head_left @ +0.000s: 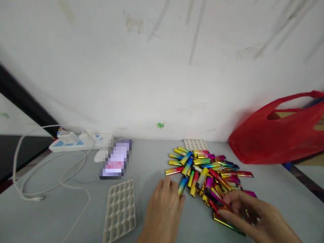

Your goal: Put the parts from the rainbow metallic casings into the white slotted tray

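Since the heap of iridescent lighter-like sticks [210,172] lies loose and criss-crossed on the grey table [157,158], the main hazard, as a judgement, is scatter: a careless drag of a finger through the pile could roll several pieces apart or push the nearest ones off the near edge, and the slick metallic casings look apt to slip from a light pinch. Left hand [163,211]: palm down, fingers loosely spread and holding nothing, fingertips touching or just beside a blue-and-yellow stick [182,185] at the near left fringe of the heap. Right hand [249,212]: blurred by motion, fingers curled into the near right side of the heap over a green-gold stick [227,222]; whether it grips anything cannot be told. Count of sticks: too many and too overlapped to number exactly, several dozen at an estimate, in red, pink, gold, green and blue gradients. Trays: two white pocketed trays, one [120,211] lying empty to the left of the left hand, one [196,144] partly hidden behind the heap against the wall; a sweep of the left forearm could knock the nearer tray askew. Phones: one [116,158], face up, screen lit, between the near tray and the wall. Power strips: one [76,141], white with blue sockets, at the far left. Cables: one white lead [50,184] looped across the table's left part, a possible snag for a sleeve. Bags: one red plastic bag [275,135], at the right, just beyond the heap.
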The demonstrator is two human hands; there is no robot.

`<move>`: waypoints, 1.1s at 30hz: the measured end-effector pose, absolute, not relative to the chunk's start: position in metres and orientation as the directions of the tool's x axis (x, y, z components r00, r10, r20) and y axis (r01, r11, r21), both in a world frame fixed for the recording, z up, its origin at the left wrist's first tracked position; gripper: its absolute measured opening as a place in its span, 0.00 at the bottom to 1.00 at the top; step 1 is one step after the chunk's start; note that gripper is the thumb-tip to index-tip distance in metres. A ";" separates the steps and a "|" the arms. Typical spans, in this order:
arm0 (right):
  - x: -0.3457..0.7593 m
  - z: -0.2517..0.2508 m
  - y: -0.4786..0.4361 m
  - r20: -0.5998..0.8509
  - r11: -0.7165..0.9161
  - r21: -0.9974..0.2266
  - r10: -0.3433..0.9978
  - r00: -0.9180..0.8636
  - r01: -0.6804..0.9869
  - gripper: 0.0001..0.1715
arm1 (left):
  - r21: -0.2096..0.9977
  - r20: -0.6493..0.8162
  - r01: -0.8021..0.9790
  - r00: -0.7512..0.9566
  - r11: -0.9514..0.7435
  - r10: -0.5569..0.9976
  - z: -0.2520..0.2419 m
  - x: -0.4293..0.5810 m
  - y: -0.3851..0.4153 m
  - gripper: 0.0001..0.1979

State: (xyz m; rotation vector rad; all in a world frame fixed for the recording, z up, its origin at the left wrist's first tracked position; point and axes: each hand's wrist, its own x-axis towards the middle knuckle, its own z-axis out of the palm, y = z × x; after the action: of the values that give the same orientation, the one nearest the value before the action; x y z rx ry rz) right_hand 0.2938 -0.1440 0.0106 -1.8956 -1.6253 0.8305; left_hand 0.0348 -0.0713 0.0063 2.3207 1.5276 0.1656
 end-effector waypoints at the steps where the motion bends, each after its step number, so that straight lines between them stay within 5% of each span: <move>1: 0.302 0.016 -0.136 -0.062 -0.153 -0.714 0.986 0.157 0.683 0.24 | 0.322 -0.083 0.869 0.422 -0.376 0.903 0.004 0.034 -0.071 0.09; 6: 0.334 0.022 -0.096 0.187 -0.118 -0.625 0.937 0.294 0.771 0.31 | 0.186 -0.043 0.867 0.478 -0.463 0.878 -0.011 0.007 -0.077 0.18; 21: 0.354 0.006 -0.074 0.021 -0.091 -0.832 0.981 0.194 0.547 0.33 | 0.307 0.229 0.701 0.603 -0.644 0.765 0.028 0.058 0.019 0.06; 28: 0.347 0.006 -0.103 0.017 -0.158 -0.849 0.946 0.325 0.505 0.36 | 0.310 0.224 0.675 0.633 -0.670 0.741 0.018 0.080 0.034 0.10; 33: 0.335 0.011 -0.132 0.106 -0.090 -0.757 0.960 0.258 0.647 0.29 | 0.347 0.232 0.689 0.595 -0.637 0.770 0.016 0.071 0.033 0.08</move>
State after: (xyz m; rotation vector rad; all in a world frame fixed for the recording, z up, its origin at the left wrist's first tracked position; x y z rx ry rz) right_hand 0.3348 -0.1320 0.0109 -1.8183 -1.4661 0.5573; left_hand 0.0705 0.0327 0.0162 2.6024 1.2086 0.5368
